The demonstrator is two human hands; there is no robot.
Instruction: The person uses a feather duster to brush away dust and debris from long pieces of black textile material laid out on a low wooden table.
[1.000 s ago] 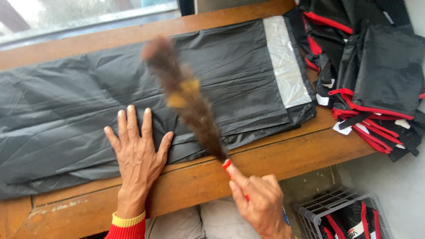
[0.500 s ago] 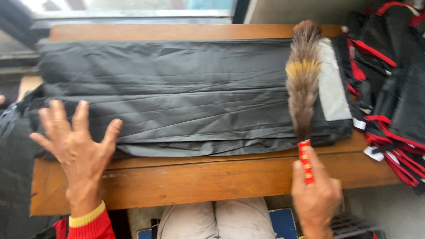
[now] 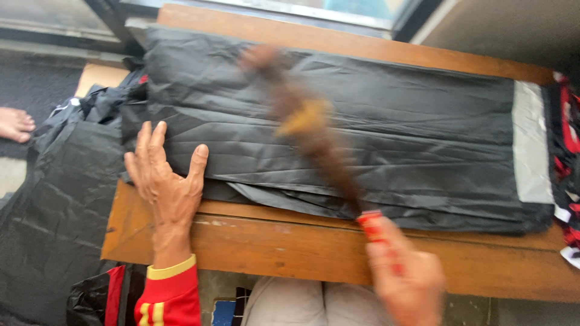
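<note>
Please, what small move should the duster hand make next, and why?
Probably sweep the feather duster toward the grey strip. The right hand holds its red handle, the feathers lie over the middle of the black fabric, and the left hand presses the fabric's left end flat.

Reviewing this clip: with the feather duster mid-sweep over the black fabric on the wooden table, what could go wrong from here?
1. The brown feather duster is blurred with motion; its sweep could drag the folded black fabric sheet, which only the left hand pins at one end.
2. The fabric's front edge lies near the edge of the wooden table, so it might slip off.
3. The right hand grips only the red handle's end, so the duster might twist loose.
</note>
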